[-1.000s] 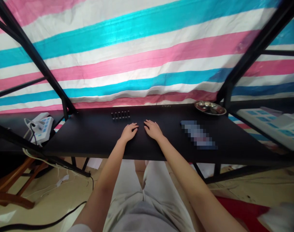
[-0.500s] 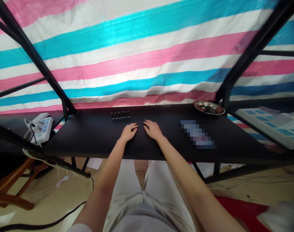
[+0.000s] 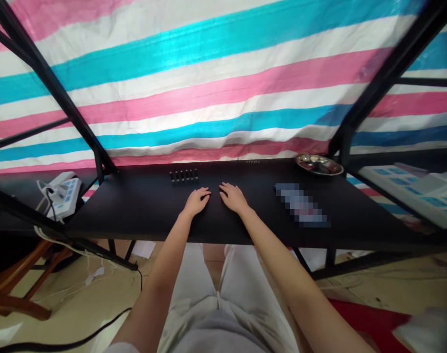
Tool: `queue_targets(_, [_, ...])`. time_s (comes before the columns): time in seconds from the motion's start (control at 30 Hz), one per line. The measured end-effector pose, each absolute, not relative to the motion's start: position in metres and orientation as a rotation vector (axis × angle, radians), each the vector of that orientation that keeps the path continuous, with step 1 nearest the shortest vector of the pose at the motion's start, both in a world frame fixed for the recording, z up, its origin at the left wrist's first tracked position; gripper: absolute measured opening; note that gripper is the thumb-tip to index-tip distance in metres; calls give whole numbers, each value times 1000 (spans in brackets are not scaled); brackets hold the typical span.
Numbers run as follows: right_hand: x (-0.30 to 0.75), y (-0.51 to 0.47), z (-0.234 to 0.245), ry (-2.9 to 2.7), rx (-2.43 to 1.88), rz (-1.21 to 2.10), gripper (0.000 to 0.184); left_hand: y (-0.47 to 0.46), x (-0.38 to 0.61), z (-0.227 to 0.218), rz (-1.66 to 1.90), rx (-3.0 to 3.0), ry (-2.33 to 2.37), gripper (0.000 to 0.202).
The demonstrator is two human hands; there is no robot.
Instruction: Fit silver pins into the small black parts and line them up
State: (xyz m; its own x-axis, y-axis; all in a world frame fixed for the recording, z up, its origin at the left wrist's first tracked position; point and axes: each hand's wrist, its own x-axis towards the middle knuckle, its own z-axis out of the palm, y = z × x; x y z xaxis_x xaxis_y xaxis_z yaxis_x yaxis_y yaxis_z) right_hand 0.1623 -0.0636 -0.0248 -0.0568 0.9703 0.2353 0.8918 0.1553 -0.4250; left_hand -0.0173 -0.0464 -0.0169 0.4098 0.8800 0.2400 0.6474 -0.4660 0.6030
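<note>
Both hands rest palm down on the black table (image 3: 135,215), a short gap between them. My left hand (image 3: 197,201) is open, its fingers stretched out and holding nothing. Just beyond it stands a row of several small dark cylinders with pale ends (image 3: 183,175); their exact kind is too small to tell. My right hand (image 3: 232,196) also lies open with nothing in it. At the back edge sits a row of several tiny pale pieces (image 3: 253,162). To the right of my right hand lies a blue, pixelated object (image 3: 302,206), its kind hidden by the blur.
A round metal dish (image 3: 319,165) stands at the table's back right corner. Black frame posts (image 3: 65,98) rise on both sides before a striped sheet (image 3: 216,68). On the left is a power strip (image 3: 67,198) with cables; a wooden chair (image 3: 28,279) stands below.
Both hands stay in the same place on the table. The whole view has shifted very slightly; no object has visibly been moved.
</note>
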Motion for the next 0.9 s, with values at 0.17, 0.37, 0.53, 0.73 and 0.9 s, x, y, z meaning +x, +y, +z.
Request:
queue_targets(0.17, [155,-54,-19,-1847,-1709,187,33,-48,-19,-13,989,2142,1370,24])
queue_targets(0.37, [118,-19,-8,-1834,-1726,318,29,-48,-25,-7,1276,1837,1652,23])
queue_targets(0.53, [91,11,-8,-1861,-1827,298,29,-48,-27,-5,1290,1779,1726,21])
queue_targets(0.73, [85,32,-12,-1875,-1818,294,31,-48,-26,-3,1260,1830,1711,21])
queue_targets(0.9, [86,40,-14,-1887,-1793,331,31,-47,-25,-3,1238,1835,1708,21])
